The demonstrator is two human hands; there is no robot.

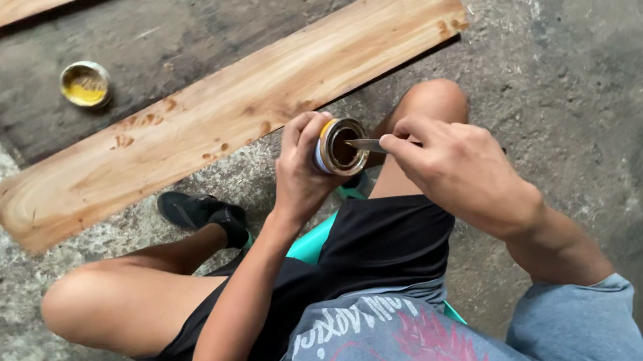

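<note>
- Far left on the floor I see a lid (85, 84), well apart from both hands, behind the plank (225, 111).
- My left hand (300, 171) is wrapped around the small can (339, 147), its mouth tilted toward the right.
- My right hand (449, 166) pinches a flat blade (366, 145) (tip inside the can), lying about level, pointing left.

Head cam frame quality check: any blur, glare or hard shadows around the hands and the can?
Head view: soft, even daylight, no hard shadows. The small can in the left hand is fairly sharp, its inside dark. The right hand and the thin metal tool look slightly soft. A mild glint shows on the open lid by the plank. The picture looks smoothed overall.
</note>
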